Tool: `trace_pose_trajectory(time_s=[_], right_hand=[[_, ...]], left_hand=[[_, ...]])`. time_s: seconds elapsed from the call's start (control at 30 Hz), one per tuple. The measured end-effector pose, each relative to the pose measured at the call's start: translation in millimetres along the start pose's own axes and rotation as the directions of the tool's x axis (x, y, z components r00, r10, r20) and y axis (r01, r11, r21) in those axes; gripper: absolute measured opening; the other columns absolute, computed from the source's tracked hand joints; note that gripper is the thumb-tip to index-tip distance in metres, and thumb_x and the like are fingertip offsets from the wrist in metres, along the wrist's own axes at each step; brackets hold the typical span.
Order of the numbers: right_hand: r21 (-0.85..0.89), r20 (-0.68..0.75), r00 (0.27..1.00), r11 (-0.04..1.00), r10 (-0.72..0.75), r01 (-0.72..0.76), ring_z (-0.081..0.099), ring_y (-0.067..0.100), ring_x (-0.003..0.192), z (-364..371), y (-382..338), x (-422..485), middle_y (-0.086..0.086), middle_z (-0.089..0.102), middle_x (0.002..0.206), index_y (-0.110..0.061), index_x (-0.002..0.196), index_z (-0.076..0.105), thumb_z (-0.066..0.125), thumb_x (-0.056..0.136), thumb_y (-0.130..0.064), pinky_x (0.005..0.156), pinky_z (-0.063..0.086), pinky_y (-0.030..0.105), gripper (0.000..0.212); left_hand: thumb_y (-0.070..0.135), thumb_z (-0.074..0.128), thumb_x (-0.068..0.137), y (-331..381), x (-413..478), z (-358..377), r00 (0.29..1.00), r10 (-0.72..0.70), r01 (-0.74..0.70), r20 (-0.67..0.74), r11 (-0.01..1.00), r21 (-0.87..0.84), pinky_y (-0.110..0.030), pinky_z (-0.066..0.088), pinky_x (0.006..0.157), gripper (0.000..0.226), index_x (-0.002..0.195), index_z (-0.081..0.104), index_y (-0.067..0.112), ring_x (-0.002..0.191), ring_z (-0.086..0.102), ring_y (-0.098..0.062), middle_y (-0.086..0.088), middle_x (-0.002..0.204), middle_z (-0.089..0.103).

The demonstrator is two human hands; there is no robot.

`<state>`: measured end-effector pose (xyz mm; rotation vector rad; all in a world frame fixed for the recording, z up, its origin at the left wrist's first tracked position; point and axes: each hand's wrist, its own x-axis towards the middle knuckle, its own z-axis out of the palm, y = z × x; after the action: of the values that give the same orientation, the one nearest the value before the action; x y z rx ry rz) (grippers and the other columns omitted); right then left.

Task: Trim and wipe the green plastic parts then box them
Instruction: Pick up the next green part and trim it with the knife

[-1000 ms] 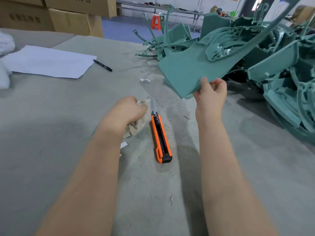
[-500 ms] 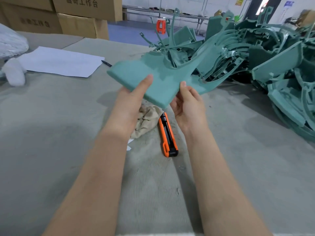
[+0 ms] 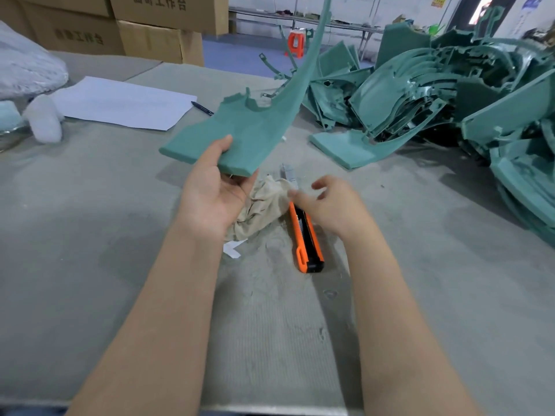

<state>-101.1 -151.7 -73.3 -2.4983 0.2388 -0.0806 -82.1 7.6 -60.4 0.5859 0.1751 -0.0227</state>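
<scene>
My left hand [image 3: 214, 193] holds a green plastic part [image 3: 240, 136] by its flat near end, thumb on top and fingers beneath. The part's long curved arm rises up and away to the top of the view. My right hand [image 3: 333, 202] hovers with loosely curled fingers and holds nothing, just above the orange utility knife [image 3: 304, 238], which lies on the table with its blade out. A crumpled beige cloth [image 3: 264, 202] lies between my hands, beside the knife.
A big heap of green plastic parts [image 3: 435, 94] fills the right and far side of the grey table [image 3: 90, 235]. White paper [image 3: 120, 103] and a pen [image 3: 202, 109] lie far left. Cardboard boxes [image 3: 156, 34] stand behind. A white bag [image 3: 27, 70] sits at the left edge.
My right hand let go of the green part and dropped toward the knife. My left hand now holds the part alone, and its long arm has swung upward.
</scene>
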Motion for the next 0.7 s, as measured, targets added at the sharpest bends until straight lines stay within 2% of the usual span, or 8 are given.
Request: trace_pose_trajectory(time_s=[0.07,0.13,0.2,0.27,0.4,0.5,0.6,0.7], right_hand=[[-0.146,0.11,0.994,0.989,0.023,-0.007,0.055,0.025,0.092,4.2,-4.0,-3.3,0.004,0.055,0.093,-0.011,0.11,0.052,0.065,0.085,-0.05,0.078,0.048,0.036,0.048],[-0.201,0.119,0.992,0.979,0.036,-0.012,0.049,0.024,0.078,8.8,-2.6,-0.7,0.001,0.045,0.074,-0.012,0.085,0.046,0.065,0.086,-0.042,0.061,0.041,0.032,0.036],[-0.17,0.073,0.997,0.985,0.025,-0.012,0.041,0.023,0.063,8.1,-1.5,0.8,0.002,0.036,0.062,-0.013,0.064,0.035,0.061,0.086,-0.037,0.049,0.028,0.031,0.041],[-0.077,-0.016,0.999,0.996,0.031,-0.032,0.037,0.024,0.058,2.6,1.1,2.6,0.004,0.035,0.057,-0.013,0.059,0.033,0.057,0.089,-0.034,0.046,0.023,0.031,0.044],[0.134,-0.188,0.979,0.989,0.079,-0.055,0.038,0.022,0.055,-11.9,15.2,7.4,0.003,0.04,0.058,-0.013,0.06,0.036,0.056,0.089,-0.025,0.046,0.024,0.029,0.038],[0.093,-0.29,0.952,0.993,0.093,-0.069,0.046,0.025,0.079,-13.4,21.1,13.0,0.006,0.048,0.091,-0.013,0.09,0.046,0.063,0.087,-0.025,0.065,0.032,0.03,0.021],[-0.032,-0.207,0.97,0.99,0.128,-0.138,0.046,0.025,0.083,-9.1,25.0,17.3,0.003,0.047,0.091,-0.015,0.105,0.044,0.058,0.093,-0.023,0.07,0.034,0.035,0.02],[-0.14,-0.093,0.982,0.974,0.165,-0.177,0.05,0.029,0.084,-4.1,26.8,19.9,0.007,0.053,0.091,-0.012,0.108,0.049,0.051,0.097,-0.023,0.07,0.037,0.035,0.016]], left_hand=[[0.01,0.061,0.09,-1.0,0.6,-1.3,1.0,0.002,-0.002,-0.01,1.0,0.009,-0.027,0.058,0.068,0.003,0.088,0.061,0.013,0.076,0.068,-0.017,-0.003,0.076,0.072],[0.008,0.062,0.089,-1.5,1.1,-2.4,1.0,-0.002,0.002,-0.025,1.0,-0.005,-0.027,0.058,0.063,0.004,0.09,0.06,0.011,0.076,0.067,-0.019,-0.006,0.082,0.071],[0.005,0.059,0.09,-1.6,1.4,-3.0,1.0,-0.003,0.003,-0.018,1.0,-0.014,-0.03,0.059,0.063,0.004,0.09,0.059,0.009,0.07,0.069,-0.021,-0.009,0.08,0.07],[0.003,0.056,0.09,-0.8,0.9,-4.1,1.0,0.003,-0.004,-0.006,1.0,-0.019,-0.037,0.06,0.067,0.005,0.09,0.059,0.007,0.065,0.07,-0.024,-0.011,0.074,0.071],[0.001,0.055,0.09,4.7,1.0,-5.8,0.999,0.048,-0.05,-0.017,0.988,-0.143,-0.041,0.06,0.071,0.007,0.094,0.059,0.005,0.07,0.072,-0.027,-0.012,0.076,0.072],[0.001,0.054,0.09,7.4,0.6,-6.9,0.997,0.079,-0.078,-0.004,0.977,-0.199,-0.037,0.06,0.071,0.006,0.092,0.059,0.004,0.07,0.071,-0.026,-0.012,0.076,0.072],[0.001,0.053,0.09,7.7,-1.3,-6.4,0.996,0.086,-0.083,0.009,0.975,-0.208,-0.036,0.06,0.071,0.007,0.091,0.059,0.004,0.071,0.071,-0.025,-0.011,0.077,0.071],[0.001,0.053,0.09,6.7,-3.3,-5.3,0.996,0.085,-0.083,0.005,0.976,-0.199,-0.034,0.059,0.069,0.008,0.092,0.06,0.004,0.07,0.071,-0.024,-0.011,0.076,0.071]])
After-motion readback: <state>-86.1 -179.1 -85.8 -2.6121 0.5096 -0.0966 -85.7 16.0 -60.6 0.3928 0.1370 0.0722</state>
